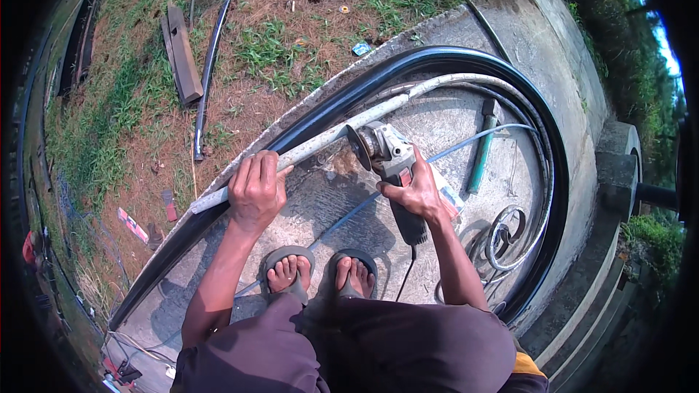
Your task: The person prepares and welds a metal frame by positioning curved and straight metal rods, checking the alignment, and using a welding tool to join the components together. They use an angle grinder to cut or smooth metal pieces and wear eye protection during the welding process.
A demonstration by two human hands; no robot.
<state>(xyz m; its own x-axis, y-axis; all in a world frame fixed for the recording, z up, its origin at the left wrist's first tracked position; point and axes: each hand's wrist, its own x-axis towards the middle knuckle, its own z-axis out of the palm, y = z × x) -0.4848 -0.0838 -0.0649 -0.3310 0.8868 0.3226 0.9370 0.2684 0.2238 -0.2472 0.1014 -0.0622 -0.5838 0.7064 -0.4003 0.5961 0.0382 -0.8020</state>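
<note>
Two hands work a white pipe [342, 131]: left hand [255, 189] clamps it, right hand [419, 193] grips an angle grinder [386, 156]; black hose [408, 65] arcs at twelve o'clock, green-handled hammer [484, 142] at three.

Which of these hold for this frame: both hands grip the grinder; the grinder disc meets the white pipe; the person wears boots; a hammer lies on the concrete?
1. Both hands grip the angle grinder. False: only the right hand holds it; the left hand holds the white pipe.
2. The disc meets the white pipe. True.
3. The person wears boots. False: open sandals.
4. A hammer lies on the concrete slab. True.
</note>
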